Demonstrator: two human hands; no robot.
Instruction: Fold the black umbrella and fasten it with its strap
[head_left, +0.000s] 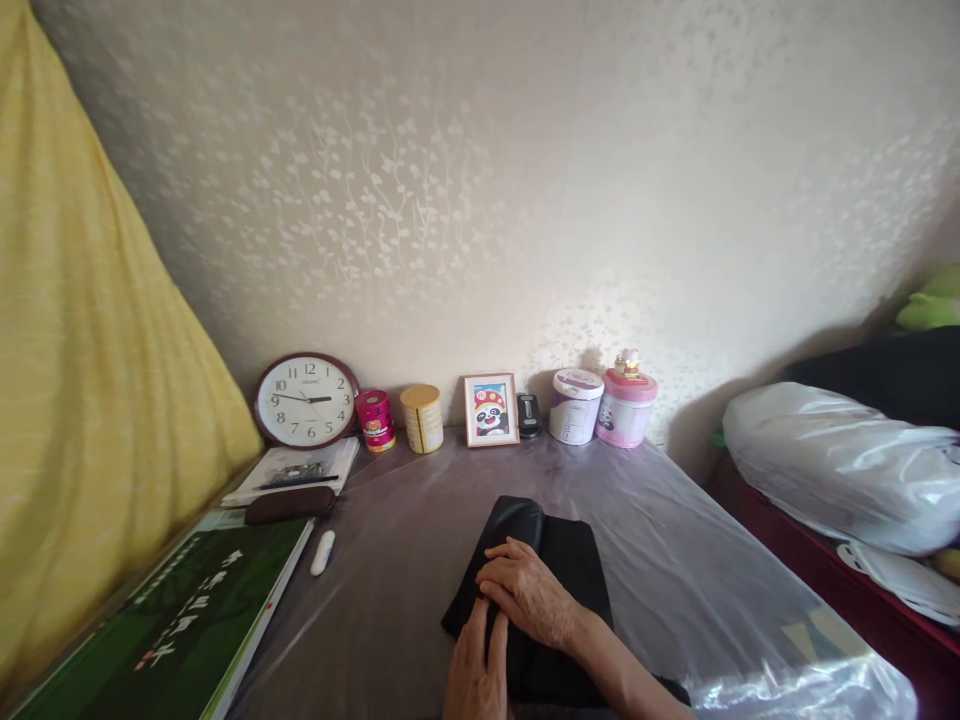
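Observation:
A folded black piece of fabric (574, 560) lies on the table in front of me; whether it is a garment or a soft bag I cannot tell. Its left part is folded over, slightly shiny and raised. My right hand (531, 597) rests flat on this fold, fingers stretched toward the left. Just below it, my left hand (478, 660) lies on the fabric's near left side with fingers extended forward, the tips touching or just under the right hand's fingers. Neither hand grips anything that I can see. The fabric's near edge is partly hidden by the hands and right forearm.
Plastic film covers the table (390, 600). Along the wall stand a clock (307, 400), a pink can (375, 420), a yellow-lidded can (422, 420), a panda picture (491, 410) and two tubs (576, 408). At left lie a green book (187, 610), a brown case (289, 505) and a white stick-like device (322, 553).

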